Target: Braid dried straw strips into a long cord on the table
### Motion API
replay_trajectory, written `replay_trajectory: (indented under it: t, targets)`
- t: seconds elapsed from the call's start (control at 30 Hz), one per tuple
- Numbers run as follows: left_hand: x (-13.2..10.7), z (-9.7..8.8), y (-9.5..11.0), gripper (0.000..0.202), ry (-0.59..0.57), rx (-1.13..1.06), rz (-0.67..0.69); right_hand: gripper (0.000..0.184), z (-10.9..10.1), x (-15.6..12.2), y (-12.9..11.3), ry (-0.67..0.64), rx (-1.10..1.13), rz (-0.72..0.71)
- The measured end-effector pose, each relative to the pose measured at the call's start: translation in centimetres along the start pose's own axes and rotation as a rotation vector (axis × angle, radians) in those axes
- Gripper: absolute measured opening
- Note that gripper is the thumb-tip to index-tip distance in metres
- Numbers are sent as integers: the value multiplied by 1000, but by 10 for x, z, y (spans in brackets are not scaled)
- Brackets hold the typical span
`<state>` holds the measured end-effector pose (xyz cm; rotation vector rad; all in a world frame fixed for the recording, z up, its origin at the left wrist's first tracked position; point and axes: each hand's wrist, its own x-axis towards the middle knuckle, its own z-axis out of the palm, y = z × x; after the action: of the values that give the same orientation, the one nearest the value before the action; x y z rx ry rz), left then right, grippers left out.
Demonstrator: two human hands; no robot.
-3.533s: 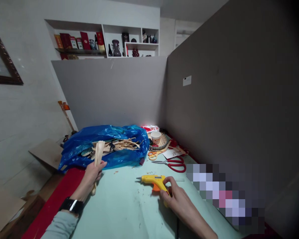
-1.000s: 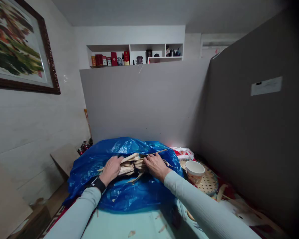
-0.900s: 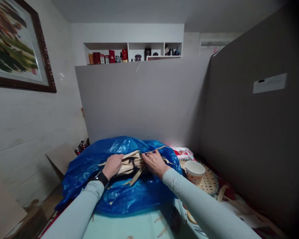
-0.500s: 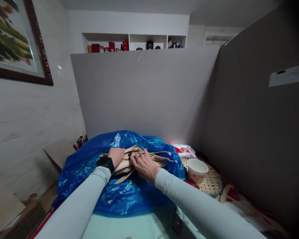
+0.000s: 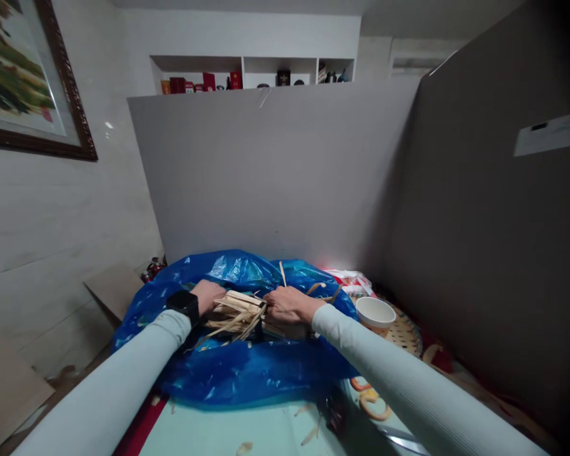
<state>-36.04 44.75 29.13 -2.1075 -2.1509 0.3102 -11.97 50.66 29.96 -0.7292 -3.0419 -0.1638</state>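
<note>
A bundle of dry, pale straw-coloured strips (image 5: 240,309) lies on a crumpled blue plastic bag (image 5: 228,380), with a dark band around its middle. My left hand (image 5: 209,296), a black watch on its wrist, is closed at the bundle's left end; its fingertips are hidden. At the right side of the bundle my right hand (image 5: 287,305) is closed on the strips near the dark band. One strip sticks up above this hand, and loose curled strips show to its right.
Right of the bag, a white paper bowl (image 5: 376,313) stands on a woven basket tray (image 5: 406,334). Scraps and curled pieces lie on the pale green tabletop (image 5: 204,430). A grey partition (image 5: 275,171) rises behind, another at right. Cardboard (image 5: 116,291) leans at left.
My hands have moved apart, left hand leftward and right hand slightly right. The bundle now shows more between them, and a strip stands up by my right hand. The bag's front edge has shifted.
</note>
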Motion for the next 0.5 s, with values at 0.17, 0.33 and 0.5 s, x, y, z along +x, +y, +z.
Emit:
replay_trajectory:
  t: [0.17,0.33,0.5]
  targets:
    - [14,-3,11,32,32,20,-105,22,8,3,1,67,-5,101]
    - [2,0,7,31,106,15,-125,25,28,5,-3,246,-31,259]
    - [-11,5,1,29,125,1,-142,31,44,-3,-9,344,-56,261]
